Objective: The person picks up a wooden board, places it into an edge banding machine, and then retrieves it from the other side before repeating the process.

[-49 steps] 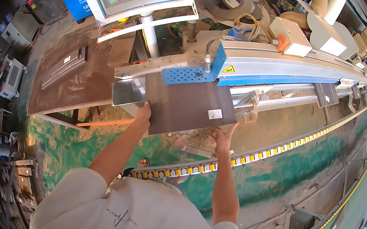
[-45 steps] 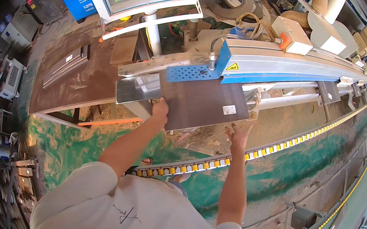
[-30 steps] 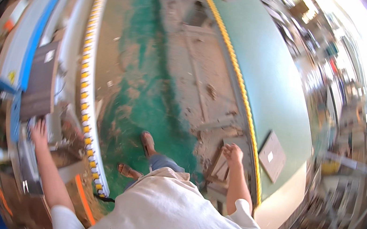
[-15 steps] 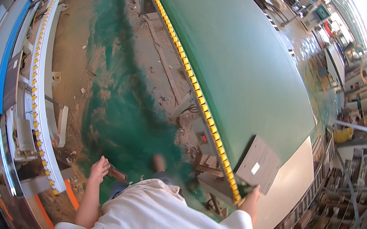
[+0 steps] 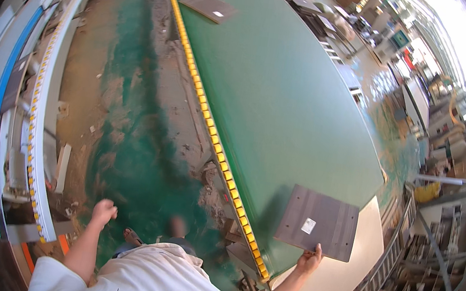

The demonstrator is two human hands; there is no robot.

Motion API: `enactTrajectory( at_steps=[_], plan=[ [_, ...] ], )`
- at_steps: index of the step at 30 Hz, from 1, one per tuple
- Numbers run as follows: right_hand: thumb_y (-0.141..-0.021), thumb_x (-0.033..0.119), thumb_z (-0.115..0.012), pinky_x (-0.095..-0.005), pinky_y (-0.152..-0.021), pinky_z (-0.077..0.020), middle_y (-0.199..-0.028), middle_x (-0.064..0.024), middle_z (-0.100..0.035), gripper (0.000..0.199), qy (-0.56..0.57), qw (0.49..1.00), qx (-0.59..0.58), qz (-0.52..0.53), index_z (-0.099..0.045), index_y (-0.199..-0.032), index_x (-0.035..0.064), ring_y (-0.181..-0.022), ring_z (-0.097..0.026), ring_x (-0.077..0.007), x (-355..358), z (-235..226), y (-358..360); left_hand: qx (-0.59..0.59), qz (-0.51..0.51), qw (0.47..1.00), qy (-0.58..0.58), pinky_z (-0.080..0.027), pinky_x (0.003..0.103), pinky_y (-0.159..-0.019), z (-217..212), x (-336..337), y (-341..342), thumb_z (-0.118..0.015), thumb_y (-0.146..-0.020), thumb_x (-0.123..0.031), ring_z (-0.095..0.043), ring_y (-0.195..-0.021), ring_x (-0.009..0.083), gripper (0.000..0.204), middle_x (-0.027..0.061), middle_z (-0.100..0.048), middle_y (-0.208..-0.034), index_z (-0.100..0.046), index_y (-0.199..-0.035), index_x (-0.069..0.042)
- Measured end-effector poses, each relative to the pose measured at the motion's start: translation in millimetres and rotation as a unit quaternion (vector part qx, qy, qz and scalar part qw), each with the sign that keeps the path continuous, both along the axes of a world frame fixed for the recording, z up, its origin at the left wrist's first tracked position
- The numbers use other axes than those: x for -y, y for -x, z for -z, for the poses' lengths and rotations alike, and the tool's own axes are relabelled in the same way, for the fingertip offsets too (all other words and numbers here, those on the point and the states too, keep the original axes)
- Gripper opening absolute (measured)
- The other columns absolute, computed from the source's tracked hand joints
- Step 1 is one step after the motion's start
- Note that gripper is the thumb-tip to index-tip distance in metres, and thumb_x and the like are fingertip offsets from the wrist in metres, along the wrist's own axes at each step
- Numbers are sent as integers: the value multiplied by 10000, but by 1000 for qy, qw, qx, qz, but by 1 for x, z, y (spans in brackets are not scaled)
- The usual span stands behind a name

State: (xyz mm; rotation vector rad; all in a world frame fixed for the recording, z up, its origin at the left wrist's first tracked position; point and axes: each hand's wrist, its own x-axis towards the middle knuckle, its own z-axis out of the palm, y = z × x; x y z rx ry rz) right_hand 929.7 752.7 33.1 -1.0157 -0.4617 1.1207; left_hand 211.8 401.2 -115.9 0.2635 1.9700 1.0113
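With my right hand (image 5: 309,259) I grip the near edge of a grey-brown wood-grain panel (image 5: 327,220), thumb on top. It bears a small white label and several small holes, and is tilted above the near end of a green conveyor belt (image 5: 275,103); a shadow lies on the belt beside it. My left hand (image 5: 105,211) hangs over the floor on the left, fingers curled in, with nothing visible in it. Further along the belt lies a second grey-brown panel (image 5: 208,7), also with a white label.
A row of yellow rollers (image 5: 211,130) edges the belt's left side. Beyond the belt's near end sits a pale beige board (image 5: 341,270). On the left runs a long machine with a white rail (image 5: 39,110). Cluttered racks (image 5: 432,265) stand at right.
My right hand has lifted the near panel and turned its face more toward me. The far panel now shows closer along the belt. My left hand's fingers have curled in.
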Motion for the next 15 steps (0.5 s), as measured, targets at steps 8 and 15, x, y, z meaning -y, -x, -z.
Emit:
enactTrajectory(
  at_steps=[8, 15],
  plan=[
    [-800, -6, -690, -294, -734, -537, -980, -29, -673, 288, 45, 926, -55, -372, -618, -1073, 51, -844, -656, -157, 35, -86, 389, 267, 19, 923, -277, -425, 435, -1022, -187, -130, -68, -402, -1003, -546, -524, -1243, 265, 663, 169, -512, -1389, -422, -1396, -11],
    [-843, -12, -640, -361, -785, -552, -994, -33, -667, 219, 111, 703, -56, -701, -633, -1035, 93, -890, -647, -188, 249, -84, 684, -94, -488, 841, -215, -482, 364, -861, -168, 90, 52, -676, -853, -567, -641, -1016, 260, 704, 174, -662, -1120, -574, -1167, 54]
  ],
)
